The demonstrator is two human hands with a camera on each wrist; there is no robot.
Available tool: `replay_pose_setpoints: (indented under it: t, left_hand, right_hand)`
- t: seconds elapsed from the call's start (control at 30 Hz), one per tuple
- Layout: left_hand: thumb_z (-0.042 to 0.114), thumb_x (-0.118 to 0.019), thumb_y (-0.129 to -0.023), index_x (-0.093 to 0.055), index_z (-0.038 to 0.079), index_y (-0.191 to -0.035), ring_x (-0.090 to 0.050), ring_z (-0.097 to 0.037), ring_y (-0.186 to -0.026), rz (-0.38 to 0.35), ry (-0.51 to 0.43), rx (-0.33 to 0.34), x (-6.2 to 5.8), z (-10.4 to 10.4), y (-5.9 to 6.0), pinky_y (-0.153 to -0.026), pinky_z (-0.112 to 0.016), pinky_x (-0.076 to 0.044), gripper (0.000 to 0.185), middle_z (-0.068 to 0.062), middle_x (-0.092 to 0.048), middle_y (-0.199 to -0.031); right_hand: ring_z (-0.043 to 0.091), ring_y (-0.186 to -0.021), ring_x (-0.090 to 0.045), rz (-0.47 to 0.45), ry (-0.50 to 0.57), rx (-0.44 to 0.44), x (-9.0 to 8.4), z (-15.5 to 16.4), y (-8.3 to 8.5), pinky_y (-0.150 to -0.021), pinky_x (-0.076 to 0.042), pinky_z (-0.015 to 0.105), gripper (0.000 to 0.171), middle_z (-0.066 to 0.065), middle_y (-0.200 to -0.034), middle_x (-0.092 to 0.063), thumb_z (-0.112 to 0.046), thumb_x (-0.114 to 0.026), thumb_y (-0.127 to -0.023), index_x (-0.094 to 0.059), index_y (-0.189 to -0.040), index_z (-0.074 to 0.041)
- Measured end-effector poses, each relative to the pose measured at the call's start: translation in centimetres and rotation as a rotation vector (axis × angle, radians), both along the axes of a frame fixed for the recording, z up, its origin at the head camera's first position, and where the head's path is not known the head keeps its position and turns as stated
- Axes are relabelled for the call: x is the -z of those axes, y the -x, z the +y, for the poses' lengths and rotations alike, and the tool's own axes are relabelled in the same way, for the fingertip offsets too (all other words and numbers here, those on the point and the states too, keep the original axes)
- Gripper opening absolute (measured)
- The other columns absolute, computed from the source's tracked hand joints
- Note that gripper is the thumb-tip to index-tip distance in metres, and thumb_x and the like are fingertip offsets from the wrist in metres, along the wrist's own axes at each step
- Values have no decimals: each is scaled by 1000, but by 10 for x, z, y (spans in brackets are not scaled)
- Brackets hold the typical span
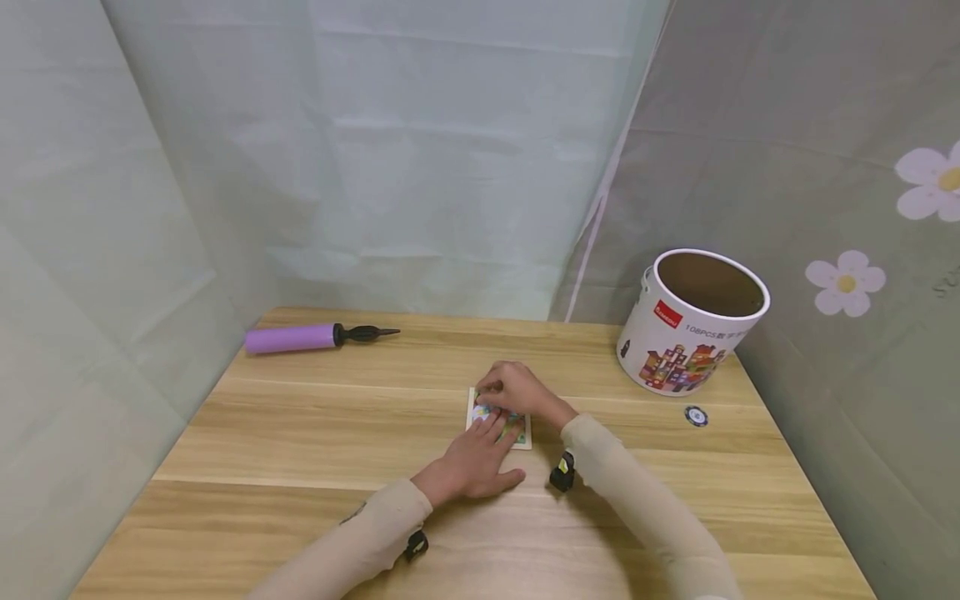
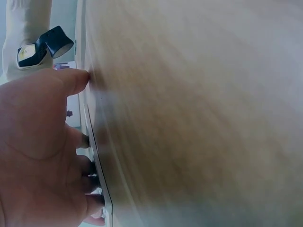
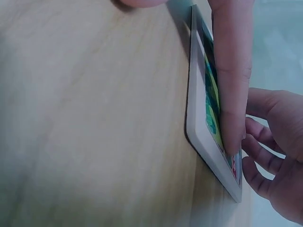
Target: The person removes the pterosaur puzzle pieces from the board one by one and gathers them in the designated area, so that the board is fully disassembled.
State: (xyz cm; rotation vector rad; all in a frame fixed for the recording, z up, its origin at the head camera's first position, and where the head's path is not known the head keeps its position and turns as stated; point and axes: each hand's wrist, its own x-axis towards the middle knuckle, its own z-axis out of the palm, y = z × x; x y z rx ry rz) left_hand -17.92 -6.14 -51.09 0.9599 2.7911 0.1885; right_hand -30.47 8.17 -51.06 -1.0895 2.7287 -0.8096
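A small pale-rimmed board with a colourful picture on it lies on the wooden table. Across its near part the left hand rests palm down, fingers spread, thumb out on the tabletop. In the right wrist view, one left finger reaches along the green and yellow picture. The right hand bends over the board's far side, its curled fingertips right at the far left corner. I cannot tell whether these fingertips pinch a piece. In the left wrist view, the left hand meets the board's thin edge.
A purple hand pump with a black nozzle lies at the table's back left. At the back right stands a white printed bucket, and a dark-rimmed round chip lies before it. Pale curtains enclose the table behind and at both sides.
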Motion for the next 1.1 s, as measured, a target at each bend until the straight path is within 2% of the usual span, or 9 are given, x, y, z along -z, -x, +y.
replay_pose_setpoints:
  t: [0.23, 0.5, 0.77, 1.1]
  left_hand:
    - [54, -46, -103, -32, 7, -160, -21, -36, -155, 2, -1, 4, -1, 1, -1, -123, -50, -27, 76, -23, -21, -167]
    - [54, -49, -102, -32, 6, -160, -19, -38, -155, 14, -15, 8, 2, 2, 3, -123, -51, -27, 78, -24, -20, -167]
    - [54, -51, -101, -31, 7, -161, -16, -38, -156, -41, -69, -6, 3, 1, 5, -124, -52, -23, 78, -24, -18, -167]
    - [54, -52, -100, -33, 7, -160, -19, -38, -155, -48, -67, -17, 0, 2, 4, -124, -52, -23, 79, -25, -21, -166]
  right_hand:
    - [5, -81, -59, -1, 12, -3, 2, 0, 0, -73, -52, 26, 19, -6, -92, -71, -27, -81, -89, -83, -103, -15]
    - [5, -85, -60, -24, 20, 13, 4, 0, 2, -79, -52, 27, 15, -7, -96, -71, -26, -80, -91, -83, -102, -17]
    - [6, -88, -62, -38, 23, 15, 2, 1, 0, -83, -54, 30, 14, -7, -97, -71, -25, -79, -92, -83, -103, -17]
    - [8, -92, -65, -53, 57, 13, 4, 1, 1, -85, -56, 29, 14, -6, -98, -72, -24, -78, -92, -82, -102, -15]
